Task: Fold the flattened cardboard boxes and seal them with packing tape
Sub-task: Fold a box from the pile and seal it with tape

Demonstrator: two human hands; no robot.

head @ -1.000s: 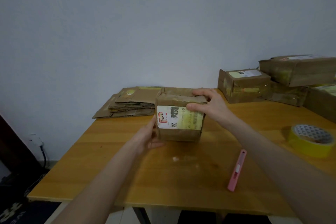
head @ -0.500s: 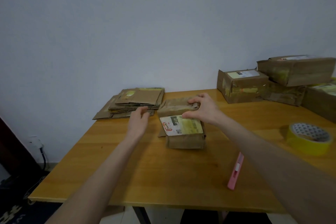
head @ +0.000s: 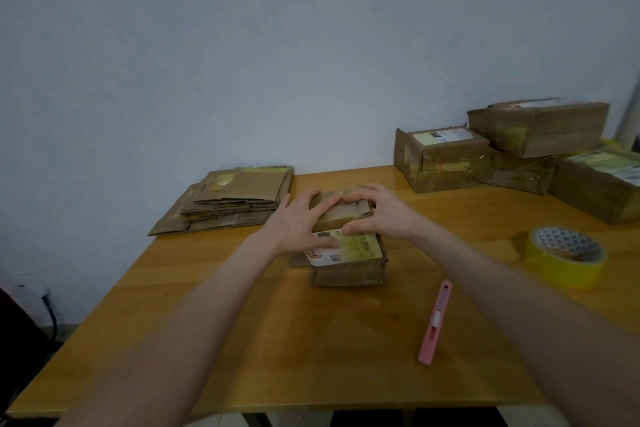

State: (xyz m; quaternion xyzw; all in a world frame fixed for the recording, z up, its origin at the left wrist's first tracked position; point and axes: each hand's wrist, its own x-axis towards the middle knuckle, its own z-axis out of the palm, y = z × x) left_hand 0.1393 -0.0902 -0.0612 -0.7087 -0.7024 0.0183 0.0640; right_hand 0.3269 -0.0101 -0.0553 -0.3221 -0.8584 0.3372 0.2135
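- Squarely in the middle of the wooden table [head: 242, 357] sat the small cardboard box [head: 348, 274], its printed label [head: 349, 251] facing up and its top flap [head: 341, 215] folded down.
- The left hand [head: 299, 224] lay on the box's left side, fingers straight and close together across the flap, thumb pressing on the label.
- The right hand [head: 386, 215] came in from the other side, fingers bent over the flap and thumb at the flap's near edge, gripping it; the fingertips of the two hands nearly met on top.
- A stack of flattened boxes [head: 235, 199] rested at the table's far left corner, just beyond the left hand.
- A roll of yellow packing tape [head: 564, 262] lay flat near the right edge, well apart from the box.
- A pink utility knife [head: 435, 321] lay on the table, nearer the camera than the box and left of the tape.
- Several taped-up boxes [head: 441, 163] were piled at the far right, against the wall.
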